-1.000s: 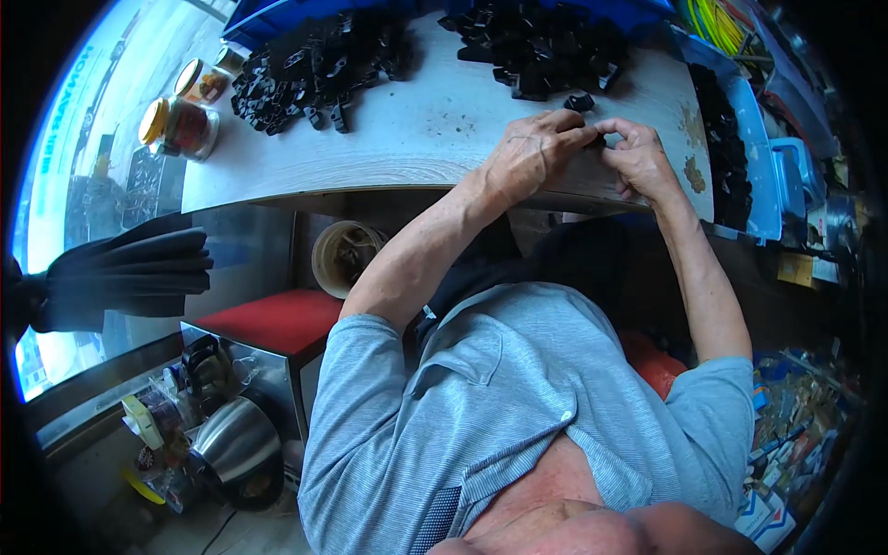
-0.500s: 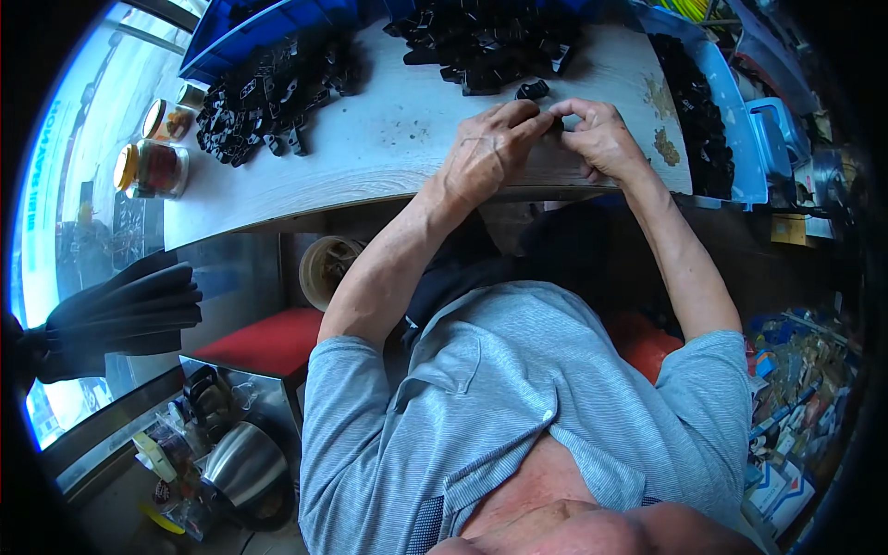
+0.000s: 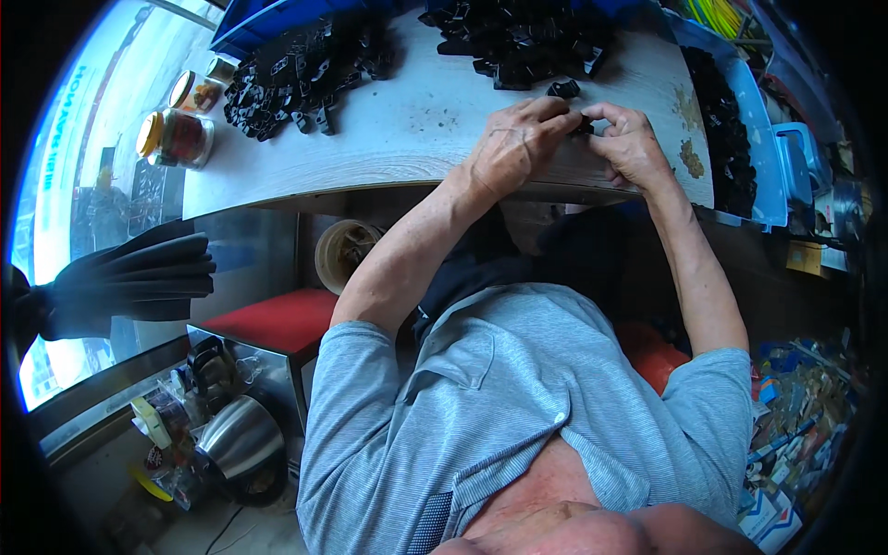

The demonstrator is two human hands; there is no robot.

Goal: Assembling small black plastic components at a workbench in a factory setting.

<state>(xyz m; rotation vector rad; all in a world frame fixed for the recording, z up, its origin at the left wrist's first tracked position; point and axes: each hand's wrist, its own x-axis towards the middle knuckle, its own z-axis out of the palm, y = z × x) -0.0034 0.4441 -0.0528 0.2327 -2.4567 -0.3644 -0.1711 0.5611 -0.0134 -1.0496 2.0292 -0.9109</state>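
Pale table [image 3: 407, 143] spans top; blk-part pile [image 3: 301, 79] upper L, 2nd pile [image 3: 523, 46] top ctr. My L hand [image 3: 511, 143] & R hand [image 3: 635, 153], upper ctr-R, both pinch small blk piece [image 3: 585, 128] btwn fingertips, mostly hidden.

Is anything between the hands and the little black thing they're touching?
Nothing I can see: the left hand and right hand meet at the small black part. Another black piece lies just beyond them, not between.

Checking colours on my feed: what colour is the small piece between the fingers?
The piece looks black, partly hidden by the fingers; best seen in head view.
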